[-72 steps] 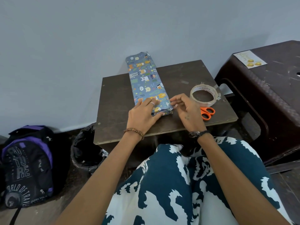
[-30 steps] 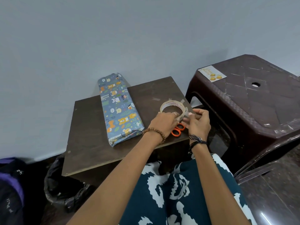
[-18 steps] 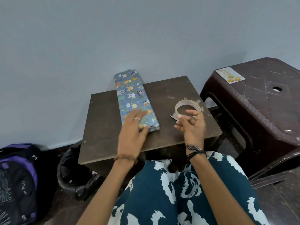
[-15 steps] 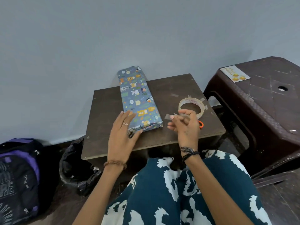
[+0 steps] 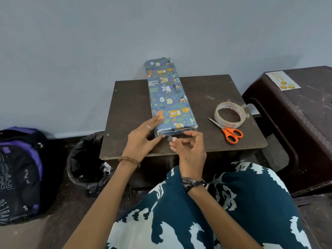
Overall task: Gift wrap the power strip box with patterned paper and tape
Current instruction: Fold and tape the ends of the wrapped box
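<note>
The long box (image 5: pixel 168 97), wrapped in blue paper with cartoon animals, lies lengthwise on the small dark table (image 5: pixel 212 141), its far end past the table's back edge. My left hand (image 5: pixel 143 139) lies against the box's near left corner, fingers straight, thumb at the folded end flap. My right hand (image 5: pixel 188 146) pinches a short piece of clear tape (image 5: pixel 177 135) and holds it against the near end of the box. The tape roll (image 5: pixel 230 115) lies flat to the right of the box.
Orange-handled scissors (image 5: pixel 228 132) lie by the roll near the table's right front. A dark plastic stool (image 5: pixel 296 123) with a yellow sticker stands at the right. A black bin bag (image 5: pixel 86 168) and a purple-black backpack (image 5: pixel 19 173) sit on the floor at the left.
My right hand carried the cut piece of tape from the roll over to the box's near end. My left hand moved from the roll back to the box's near left corner.
</note>
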Action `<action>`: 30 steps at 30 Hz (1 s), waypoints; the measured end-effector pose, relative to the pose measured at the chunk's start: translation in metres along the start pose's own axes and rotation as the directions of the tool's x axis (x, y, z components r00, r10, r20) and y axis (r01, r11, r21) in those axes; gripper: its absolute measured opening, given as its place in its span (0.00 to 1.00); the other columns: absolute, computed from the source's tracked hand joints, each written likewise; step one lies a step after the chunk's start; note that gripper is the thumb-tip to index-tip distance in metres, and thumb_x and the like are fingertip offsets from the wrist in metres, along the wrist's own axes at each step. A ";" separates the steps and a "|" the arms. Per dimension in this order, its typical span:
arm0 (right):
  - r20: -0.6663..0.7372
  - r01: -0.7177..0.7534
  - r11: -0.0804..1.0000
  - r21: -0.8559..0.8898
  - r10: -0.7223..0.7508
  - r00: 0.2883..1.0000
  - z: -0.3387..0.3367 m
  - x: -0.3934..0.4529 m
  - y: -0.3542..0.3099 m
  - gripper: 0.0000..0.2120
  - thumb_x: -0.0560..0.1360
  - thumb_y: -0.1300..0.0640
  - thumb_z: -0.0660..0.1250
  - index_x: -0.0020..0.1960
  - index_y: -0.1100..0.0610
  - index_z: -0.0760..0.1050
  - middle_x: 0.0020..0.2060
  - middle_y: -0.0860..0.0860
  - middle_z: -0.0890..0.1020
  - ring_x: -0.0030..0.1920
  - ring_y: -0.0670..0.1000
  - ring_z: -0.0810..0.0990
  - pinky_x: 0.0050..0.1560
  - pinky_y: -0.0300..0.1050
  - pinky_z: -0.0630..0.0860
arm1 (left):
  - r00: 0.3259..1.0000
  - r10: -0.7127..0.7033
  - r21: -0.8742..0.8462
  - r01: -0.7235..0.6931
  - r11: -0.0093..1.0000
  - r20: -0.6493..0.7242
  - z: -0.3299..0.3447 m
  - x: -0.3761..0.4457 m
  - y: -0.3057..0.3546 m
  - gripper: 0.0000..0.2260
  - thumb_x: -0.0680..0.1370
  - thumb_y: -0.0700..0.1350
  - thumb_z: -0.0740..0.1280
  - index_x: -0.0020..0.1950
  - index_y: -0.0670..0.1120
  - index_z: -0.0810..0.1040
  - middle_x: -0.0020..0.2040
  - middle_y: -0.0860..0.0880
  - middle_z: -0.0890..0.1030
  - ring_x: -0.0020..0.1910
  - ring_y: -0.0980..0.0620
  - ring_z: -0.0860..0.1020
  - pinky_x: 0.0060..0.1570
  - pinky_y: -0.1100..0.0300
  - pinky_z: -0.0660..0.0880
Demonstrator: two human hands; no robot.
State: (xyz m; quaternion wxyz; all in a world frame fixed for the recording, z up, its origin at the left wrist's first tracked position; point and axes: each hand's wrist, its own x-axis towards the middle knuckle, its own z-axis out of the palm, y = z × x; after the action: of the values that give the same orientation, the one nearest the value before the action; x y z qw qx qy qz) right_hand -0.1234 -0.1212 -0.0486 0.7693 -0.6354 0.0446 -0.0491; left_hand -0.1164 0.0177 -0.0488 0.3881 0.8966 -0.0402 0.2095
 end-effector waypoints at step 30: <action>-0.360 0.012 0.987 -0.161 -0.070 0.930 0.050 -0.014 0.005 0.17 0.70 0.64 0.69 0.42 0.46 0.65 0.30 0.48 0.80 0.32 0.52 0.81 0.43 0.55 0.79 | 0.999 0.005 -0.126 -0.010 0.992 -0.035 0.011 -0.001 -0.015 0.21 0.71 0.37 0.72 0.63 0.43 0.76 0.65 0.46 0.74 0.65 0.52 0.73 0.57 0.54 0.76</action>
State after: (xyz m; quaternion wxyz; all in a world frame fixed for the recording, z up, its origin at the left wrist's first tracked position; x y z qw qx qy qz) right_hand -0.1310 -0.0694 -0.0444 0.6945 -0.6743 0.1766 -0.1786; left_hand -0.1099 0.0204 -0.0662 0.4438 0.8664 -0.0500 0.2234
